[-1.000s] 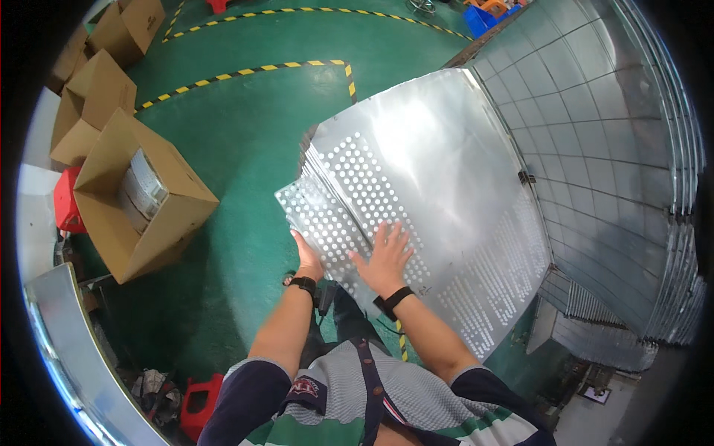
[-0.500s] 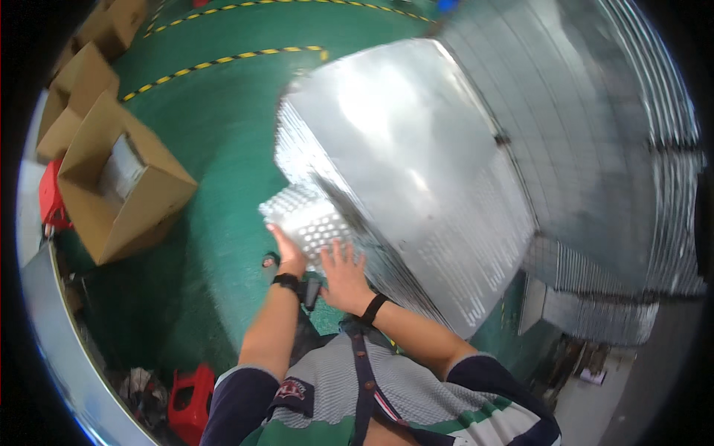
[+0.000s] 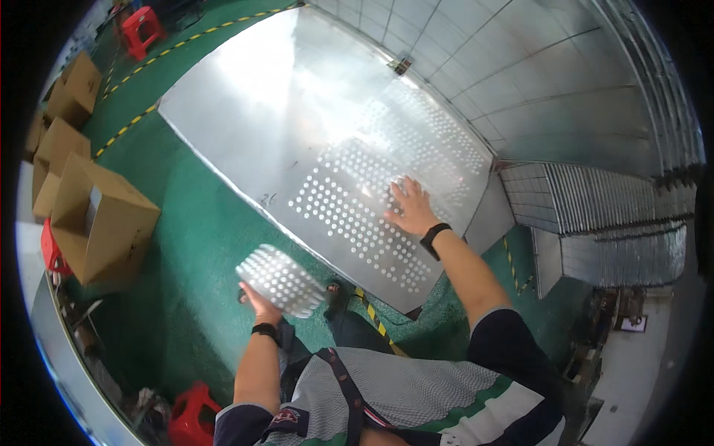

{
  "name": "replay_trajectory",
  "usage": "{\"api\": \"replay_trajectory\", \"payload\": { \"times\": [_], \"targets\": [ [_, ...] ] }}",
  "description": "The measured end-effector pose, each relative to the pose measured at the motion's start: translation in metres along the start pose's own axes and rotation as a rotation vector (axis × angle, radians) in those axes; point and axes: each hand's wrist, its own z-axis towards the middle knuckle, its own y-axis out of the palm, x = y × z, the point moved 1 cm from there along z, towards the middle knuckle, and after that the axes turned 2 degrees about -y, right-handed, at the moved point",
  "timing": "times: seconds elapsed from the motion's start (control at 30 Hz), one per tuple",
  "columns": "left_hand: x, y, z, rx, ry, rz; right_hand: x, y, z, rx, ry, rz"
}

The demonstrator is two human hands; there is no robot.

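In my left hand (image 3: 262, 303) is a bundle of sheets with rows of round white dots (image 3: 281, 281), gripped at its near left edge and held off the left side of the metal-topped table (image 3: 245, 126). The bundle is a little blurred. My right hand (image 3: 413, 212) lies with spread fingers on the dotted clear sheets (image 3: 357, 215) on the tabletop. These sheets lie flat in patches that partly overlap. Glare makes their edges hard to see. Both wrists wear a black band.
Tall shiny wire-lined metal racks (image 3: 535, 67) stand along the table's right side. Stacked trays (image 3: 625, 253) are farther right. Open cardboard boxes (image 3: 104, 219) line the left. Red plastic stools (image 3: 195, 416) stand at lower left and far left. Yellow-black tape (image 3: 375, 320) marks the green floor.
My hands, earlier close together at the bundle, are now apart. The left keeps the bundle beside the table, while the right has moved onto the tabletop sheets. The view has shifted, showing more of the table.
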Motion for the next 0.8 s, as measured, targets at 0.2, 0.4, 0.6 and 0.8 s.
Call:
{"api": "replay_trajectory", "payload": {
  "times": [0.2, 0.4, 0.6, 0.8],
  "targets": [
    [-0.041, 0.023, 0.001, 0.098, -0.017, 0.009, -0.070, 0.022, -0.023, 0.045, -0.075, -0.017],
    [-0.055, 0.027, -0.003, 0.032, 0.055, 0.008, -0.165, 0.073, -0.085, 0.015, -0.089, -0.051],
    [-0.043, -0.003, -0.004, -0.086, 0.048, -0.079, -0.155, 0.079, -0.083, 0.030, -0.240, -0.062],
    [-0.060, 0.011, 0.009, 0.026, 0.172, -0.002, -0.228, 0.083, -0.114, -0.160, -0.289, -0.043]
  ]
}}
